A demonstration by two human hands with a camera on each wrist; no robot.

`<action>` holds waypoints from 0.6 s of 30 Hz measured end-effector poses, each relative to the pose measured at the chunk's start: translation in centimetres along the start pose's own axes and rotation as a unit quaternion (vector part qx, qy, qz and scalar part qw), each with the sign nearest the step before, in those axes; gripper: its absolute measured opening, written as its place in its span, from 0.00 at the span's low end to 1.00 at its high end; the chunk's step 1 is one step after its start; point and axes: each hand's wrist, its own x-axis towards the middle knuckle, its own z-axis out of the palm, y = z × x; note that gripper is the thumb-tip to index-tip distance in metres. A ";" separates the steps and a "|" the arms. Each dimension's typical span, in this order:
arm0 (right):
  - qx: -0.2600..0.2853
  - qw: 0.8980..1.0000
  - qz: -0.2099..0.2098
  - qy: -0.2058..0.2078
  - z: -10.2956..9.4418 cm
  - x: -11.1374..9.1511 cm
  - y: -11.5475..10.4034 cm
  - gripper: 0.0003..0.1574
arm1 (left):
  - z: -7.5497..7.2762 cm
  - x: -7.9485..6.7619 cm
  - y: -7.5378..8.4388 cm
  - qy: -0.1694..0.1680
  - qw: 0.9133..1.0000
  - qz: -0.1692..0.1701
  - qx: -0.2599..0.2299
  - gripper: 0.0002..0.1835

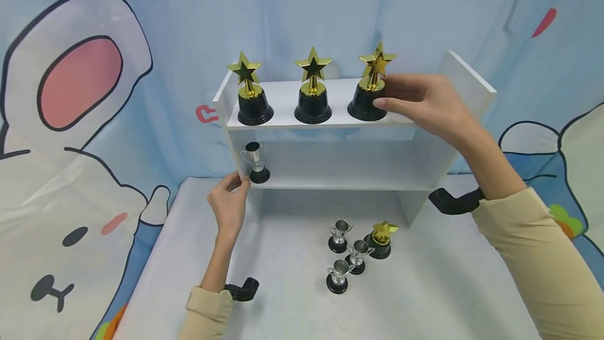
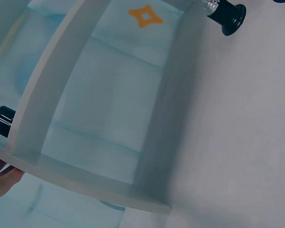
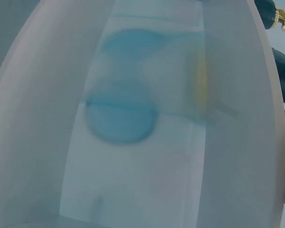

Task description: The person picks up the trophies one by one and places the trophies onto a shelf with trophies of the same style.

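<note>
Pinching the rightmost star trophy [image 1: 374, 84] by its black base [image 1: 366, 105], likely for control, on the white shelf unit's top tier [image 1: 340, 101] with the right hand [image 1: 427, 103], while gripping the unit's left panel [image 1: 227, 99] with the left hand [image 1: 229, 202], apparently for steadiness.

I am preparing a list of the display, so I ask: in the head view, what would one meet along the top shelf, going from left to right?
Left star trophy, middle star trophy, right star trophy, right hand holding that last trophy.
</note>
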 end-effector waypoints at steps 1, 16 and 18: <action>-0.001 1.000 -0.007 0.006 -0.1 -0.2 0.1 0.45 | 0.0 0.0 0.0 0.000 1.000 0.000 -0.001 0.11; 0.049 0.991 -0.077 0.095 -0.2 -5.2 0.5 0.34 | 0.2 0.1 -0.1 0.008 1.000 0.011 0.005 0.11; 0.055 0.989 -0.093 0.100 0.0 -6.0 0.4 0.33 | 0.2 0.0 0.0 0.008 1.000 0.007 0.004 0.11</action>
